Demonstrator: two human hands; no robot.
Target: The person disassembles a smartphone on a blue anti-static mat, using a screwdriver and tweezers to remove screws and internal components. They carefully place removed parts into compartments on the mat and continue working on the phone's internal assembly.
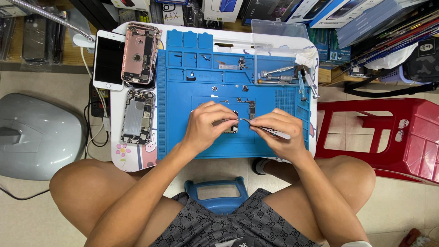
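Both forearms reached in from the near side, wrists bent down over the blue mat (183,132). Left hand (208,123) curled, fingertips pinning a small phone part (232,128) at mat centre. Right hand (279,132) pinched metal tweezers (265,128), tip touching the part's right edge.

Phone repair stall: blue repair mat (274,142), opened phones (140,52), screwdrivers (279,77).
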